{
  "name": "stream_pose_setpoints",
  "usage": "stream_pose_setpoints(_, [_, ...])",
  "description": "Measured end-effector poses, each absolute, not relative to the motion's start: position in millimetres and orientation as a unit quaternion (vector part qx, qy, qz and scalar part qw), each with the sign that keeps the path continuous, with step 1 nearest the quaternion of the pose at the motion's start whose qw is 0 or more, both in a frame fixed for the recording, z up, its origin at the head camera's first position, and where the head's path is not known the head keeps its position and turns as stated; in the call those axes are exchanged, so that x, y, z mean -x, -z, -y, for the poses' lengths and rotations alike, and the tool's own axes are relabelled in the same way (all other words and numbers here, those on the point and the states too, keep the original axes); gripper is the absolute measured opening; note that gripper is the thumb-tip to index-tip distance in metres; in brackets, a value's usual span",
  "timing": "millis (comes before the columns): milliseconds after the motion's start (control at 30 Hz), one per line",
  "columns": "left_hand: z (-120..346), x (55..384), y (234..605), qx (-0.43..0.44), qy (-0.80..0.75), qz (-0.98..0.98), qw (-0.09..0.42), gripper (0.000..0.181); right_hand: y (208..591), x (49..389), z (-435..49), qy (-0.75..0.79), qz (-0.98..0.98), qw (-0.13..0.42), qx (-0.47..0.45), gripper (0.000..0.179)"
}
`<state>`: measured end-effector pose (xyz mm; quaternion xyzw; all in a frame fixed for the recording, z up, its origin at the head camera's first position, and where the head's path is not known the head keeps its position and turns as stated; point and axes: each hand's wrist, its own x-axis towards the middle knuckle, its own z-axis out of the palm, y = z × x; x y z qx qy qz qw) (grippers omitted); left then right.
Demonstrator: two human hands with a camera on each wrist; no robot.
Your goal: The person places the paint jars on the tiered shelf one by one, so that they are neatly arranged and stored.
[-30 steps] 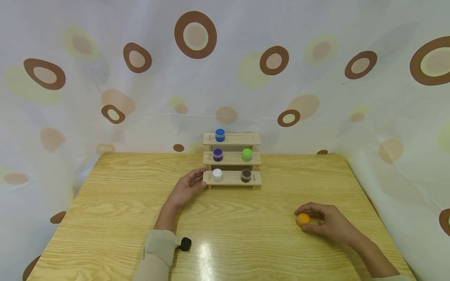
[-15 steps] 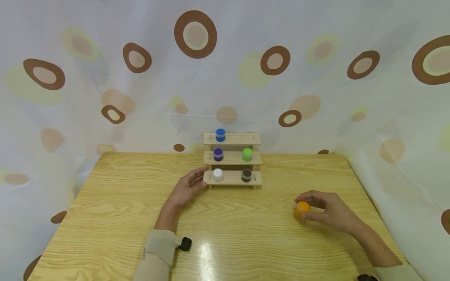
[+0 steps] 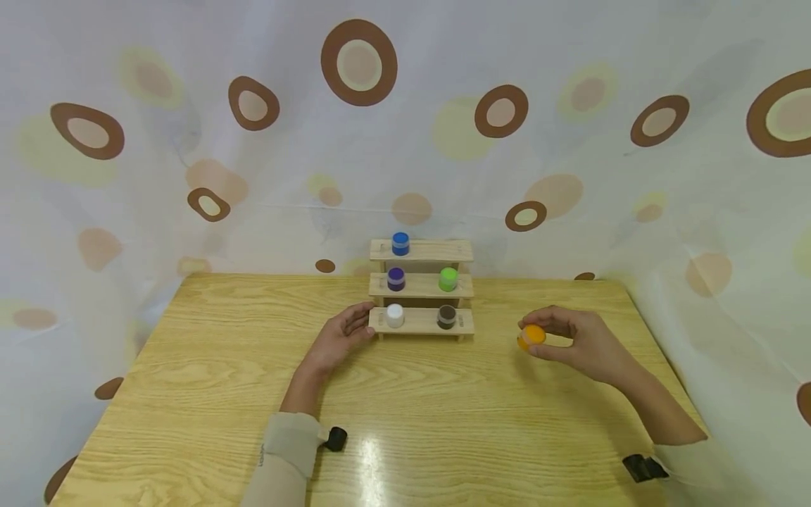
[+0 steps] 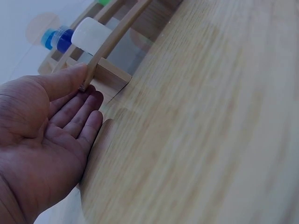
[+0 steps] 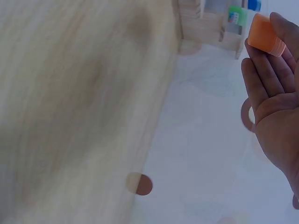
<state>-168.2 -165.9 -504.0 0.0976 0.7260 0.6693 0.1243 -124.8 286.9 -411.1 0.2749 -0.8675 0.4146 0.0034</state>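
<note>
My right hand (image 3: 586, 345) pinches a small orange paint pot (image 3: 533, 337) between thumb and fingertips, raised over the table right of the rack. In the right wrist view the orange pot (image 5: 266, 35) tilts between the thumb and the fingers. My left hand (image 3: 338, 341) grips the left end of the three-step wooden rack (image 3: 421, 322), thumb on the bottom board and fingertips under it. White (image 3: 395, 316) and dark brown (image 3: 446, 317) pots stand on the lowest step. Purple (image 3: 395, 279) and green (image 3: 448, 279) pots occupy the middle one. A blue pot (image 3: 400, 243) is at the top left.
The wood-grain table (image 3: 431, 422) reaches back to a patterned curtain (image 3: 285, 162), which also hangs along both sides. Black wrist camera mounts (image 3: 336, 439) stick out from the sleeves.
My right hand has lifted the orange paint pot off the table and carried it away from me and slightly left, toward the rack. The left hand stays at the rack's end.
</note>
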Motion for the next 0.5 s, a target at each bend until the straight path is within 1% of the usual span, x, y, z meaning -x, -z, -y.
stream_pose_setpoints(200, [165.9, 168.9, 504.9, -0.104, -0.667, -0.728, 0.119, 0.057, 396.8, 144.7, -271.6, -0.408, 0.871, 0.013, -0.273, 0.038])
stream_pose_setpoints(500, [166.4, 169.0, 504.8, -0.102, -0.672, -0.724, 0.119, 0.058, 377.1, 179.9, -246.6, -0.42, 0.869, 0.011, -0.261, 0.038])
